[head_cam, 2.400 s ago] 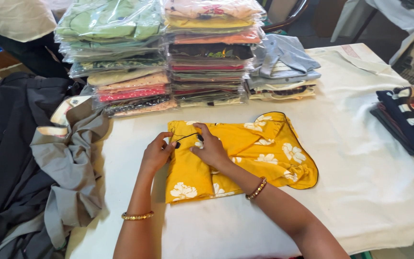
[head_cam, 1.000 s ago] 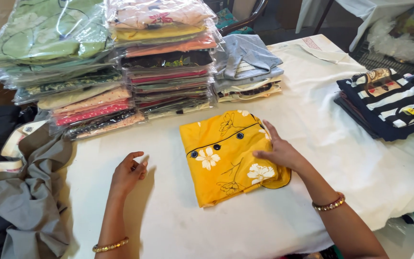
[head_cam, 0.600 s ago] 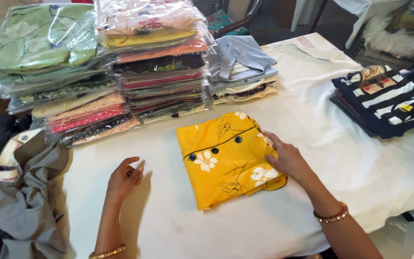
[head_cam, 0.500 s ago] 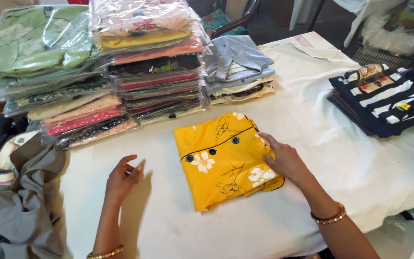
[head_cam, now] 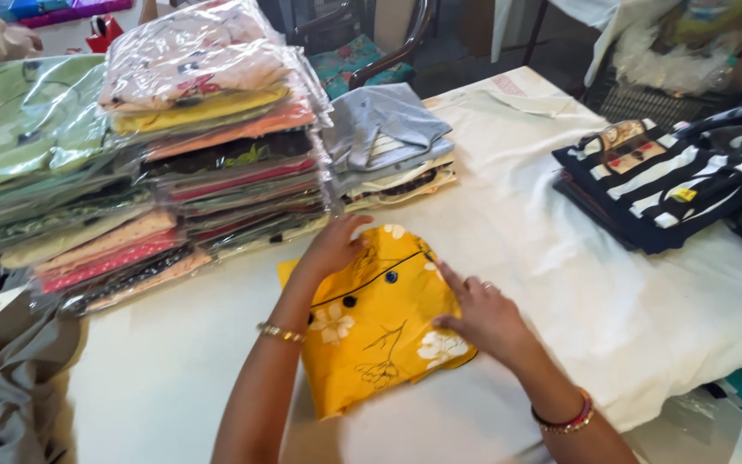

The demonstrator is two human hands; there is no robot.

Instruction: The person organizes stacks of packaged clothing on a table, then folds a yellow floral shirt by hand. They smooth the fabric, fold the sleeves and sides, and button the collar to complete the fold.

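Observation:
A folded yellow garment [head_cam: 380,322] with white flowers and dark buttons lies on the white-covered table [head_cam: 543,232]. My left hand [head_cam: 334,247] rests flat on its far left corner, fingers spread, a gold bangle on that wrist. My right hand [head_cam: 481,311] lies flat on its right edge, fingers pointing toward the far side, with red and gold bangles at the wrist. Neither hand grips the cloth.
Two tall stacks of plastic-wrapped folded clothes [head_cam: 216,146] stand behind the garment. A smaller grey and cream pile [head_cam: 388,146] sits to their right. Striped navy garments [head_cam: 672,185] lie at the right. Grey cloth [head_cam: 10,378] hangs at the left edge. A chair [head_cam: 362,43] stands beyond the table.
My left hand has moved from the bare table onto the yellow garment's far left corner. My right hand stays on the right edge. The view has shifted closer.

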